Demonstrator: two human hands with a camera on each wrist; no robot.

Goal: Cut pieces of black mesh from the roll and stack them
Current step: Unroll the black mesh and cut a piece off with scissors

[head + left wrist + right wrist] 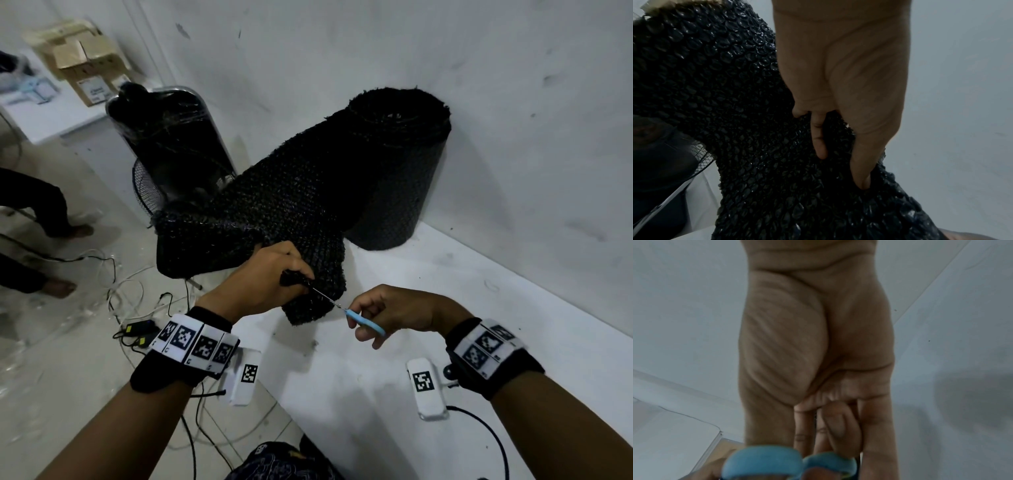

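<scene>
A fat roll of black mesh [397, 164] stands on end on the white table [445, 308] against the wall. Its loose sheet [274, 205] hangs forward and left over the table's edge. My left hand [274, 277] grips a bunched fold of that sheet near its lower end; the left wrist view shows the fingers [819, 138] dug into the mesh [735, 113]. My right hand [387, 315] holds blue-handled scissors [363, 320], fingers through the loops [764, 462]. Their thin blades [325, 296] point up-left into the mesh right beside my left hand.
A second black roll in clear wrap [168, 137] leans by a wire basket [147, 188] left of the table. Cables [130, 291] and adapters litter the tiled floor. Another person's legs [37, 212] stand at far left. Cardboard boxes [85, 65] sit on a far table.
</scene>
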